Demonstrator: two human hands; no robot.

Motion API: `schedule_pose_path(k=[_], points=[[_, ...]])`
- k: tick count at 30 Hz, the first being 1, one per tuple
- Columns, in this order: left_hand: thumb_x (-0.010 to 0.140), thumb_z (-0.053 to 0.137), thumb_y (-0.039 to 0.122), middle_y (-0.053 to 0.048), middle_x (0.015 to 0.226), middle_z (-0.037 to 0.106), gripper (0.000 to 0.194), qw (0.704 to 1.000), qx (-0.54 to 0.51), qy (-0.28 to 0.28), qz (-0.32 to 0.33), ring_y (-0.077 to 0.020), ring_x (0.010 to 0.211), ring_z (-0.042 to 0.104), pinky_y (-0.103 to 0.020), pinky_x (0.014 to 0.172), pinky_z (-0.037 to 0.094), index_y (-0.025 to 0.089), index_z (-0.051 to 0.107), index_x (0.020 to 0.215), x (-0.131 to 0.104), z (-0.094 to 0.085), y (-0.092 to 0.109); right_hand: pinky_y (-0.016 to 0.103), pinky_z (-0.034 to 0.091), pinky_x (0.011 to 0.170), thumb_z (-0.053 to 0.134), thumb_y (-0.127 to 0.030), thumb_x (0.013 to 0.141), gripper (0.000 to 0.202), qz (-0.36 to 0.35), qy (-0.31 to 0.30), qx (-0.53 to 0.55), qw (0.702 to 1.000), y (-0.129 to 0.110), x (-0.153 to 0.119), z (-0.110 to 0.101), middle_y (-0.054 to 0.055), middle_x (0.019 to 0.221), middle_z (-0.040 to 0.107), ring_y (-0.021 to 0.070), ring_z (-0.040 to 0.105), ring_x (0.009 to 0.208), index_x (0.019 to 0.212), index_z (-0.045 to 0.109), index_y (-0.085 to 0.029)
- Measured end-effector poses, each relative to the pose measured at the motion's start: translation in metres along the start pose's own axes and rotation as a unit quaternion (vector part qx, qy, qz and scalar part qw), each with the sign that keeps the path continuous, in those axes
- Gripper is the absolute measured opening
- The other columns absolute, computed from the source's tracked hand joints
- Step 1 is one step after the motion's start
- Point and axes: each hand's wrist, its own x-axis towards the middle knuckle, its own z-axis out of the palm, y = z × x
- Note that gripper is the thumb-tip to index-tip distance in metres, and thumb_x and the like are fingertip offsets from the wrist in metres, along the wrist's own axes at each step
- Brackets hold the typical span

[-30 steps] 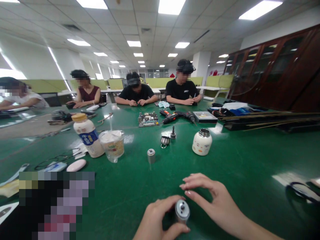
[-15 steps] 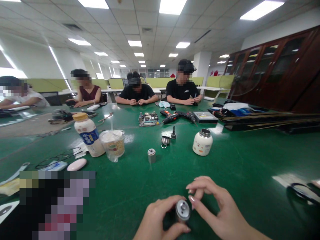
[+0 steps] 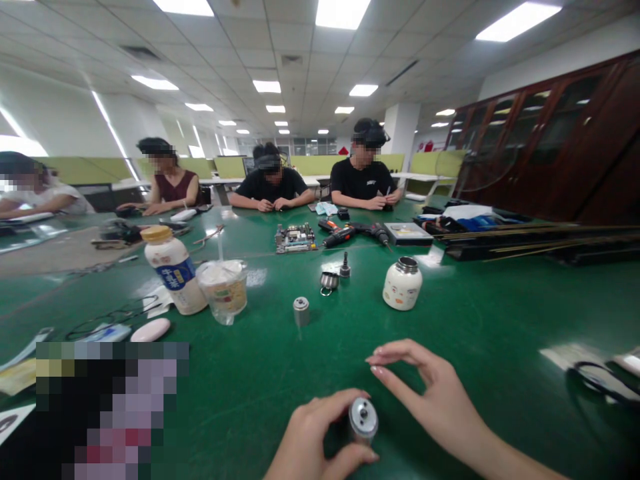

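Note:
My left hand (image 3: 320, 433) is curled around a small silver motor-like cylinder (image 3: 363, 419), its thumb and fingers against the sides. The cylinder stands tilted a little, its flat end with a central boss and small holes facing up. Above and to the right of it, my right hand (image 3: 425, 383) has its thumb and fingertips brought together in a pinch. Whatever may be between those tips is too small to make out. Farther off, a second silver cylinder (image 3: 301, 312) stands upright on the green table (image 3: 240, 380).
Beyond are a metal cap with a loop (image 3: 329, 283), a dark drill chuck (image 3: 345, 265), an open cream flask (image 3: 403, 288), a circuit board (image 3: 296, 239) and power drills (image 3: 345, 235). At left stand a bottle (image 3: 175, 273) and a bagged cup (image 3: 223, 292). Several people sit opposite.
My right hand has risen slightly away from the cylinder, its thumb and fingertips coming closer together. My left hand keeps its hold on the cylinder. The view has shifted slightly.

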Motion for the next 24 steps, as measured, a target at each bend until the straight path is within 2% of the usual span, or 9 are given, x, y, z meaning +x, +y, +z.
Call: schedule_pose_path(k=[3, 6, 11, 16, 20, 24], points=[[0.069, 0.087, 0.027, 0.003, 0.101, 0.077, 0.055, 1.0, 0.01, -0.003, -0.012, -0.0179, 0.085, 0.072, -0.021, 0.079, 0.053, 0.025, 0.065, 0.119, -0.001, 0.0, 0.0, 0.041, 0.053, 0.09, 0.065, -0.02, 0.086, 0.014, 0.032, -0.022, -0.041, 0.998, 0.019, 0.012, -0.005, 0.005, 0.095, 0.076, 0.0235, 0.071, 0.094, 0.1, 0.067, -0.02], [0.069, 0.087, 0.026, 0.004, 0.1, 0.077, 0.055, 1.0, 0.012, -0.007, -0.016, -0.0173, 0.084, 0.072, -0.021, 0.079, 0.053, 0.026, 0.065, 0.119, -0.001, 0.0, 0.0, 0.043, 0.053, 0.091, 0.065, -0.016, 0.085, 0.017, 0.033, -0.057, -0.056, 0.996, 0.036, 0.016, -0.007, 0.006, 0.097, 0.075, 0.0243, 0.071, 0.095, 0.101, 0.068, -0.019], [0.07, 0.086, 0.027, 0.003, 0.104, 0.076, 0.054, 1.0, 0.017, -0.005, -0.013, -0.0179, 0.087, 0.072, -0.021, 0.08, 0.052, 0.026, 0.065, 0.119, -0.001, 0.0, -0.001, 0.042, 0.053, 0.096, 0.064, -0.015, 0.085, 0.021, 0.037, -0.066, -0.004, 0.997, 0.045, 0.014, -0.004, 0.007, 0.108, 0.074, 0.0228, 0.07, 0.102, 0.105, 0.068, -0.019], [0.07, 0.085, 0.026, 0.003, 0.101, 0.077, 0.053, 1.0, 0.019, -0.007, -0.009, -0.0171, 0.084, 0.072, -0.019, 0.078, 0.053, 0.025, 0.065, 0.118, 0.0, 0.0, -0.002, 0.038, 0.056, 0.091, 0.068, -0.017, 0.085, 0.017, 0.045, -0.032, 0.077, 0.996, 0.021, 0.011, -0.001, 0.007, 0.104, 0.075, 0.0217, 0.073, 0.094, 0.102, 0.066, -0.019], [0.068, 0.087, 0.027, 0.002, 0.103, 0.077, 0.056, 1.0, 0.012, -0.003, 0.005, -0.0177, 0.086, 0.073, -0.019, 0.079, 0.053, 0.025, 0.064, 0.12, 0.0, 0.002, -0.009, 0.032, 0.057, 0.087, 0.068, -0.013, 0.084, 0.017, -0.008, -0.028, 0.118, 0.993, -0.011, -0.004, 0.006, 0.004, 0.103, 0.074, 0.018, 0.073, 0.091, 0.098, 0.067, -0.023], [0.068, 0.087, 0.025, 0.001, 0.106, 0.077, 0.058, 1.0, -0.009, 0.001, 0.025, -0.0181, 0.087, 0.073, -0.018, 0.079, 0.053, 0.024, 0.064, 0.12, -0.001, 0.006, -0.017, 0.029, 0.054, 0.09, 0.066, -0.002, 0.08, 0.028, -0.1, -0.055, 0.088, 0.99, -0.023, -0.016, 0.014, -0.001, 0.095, 0.076, 0.0164, 0.071, 0.094, 0.094, 0.069, -0.026]])
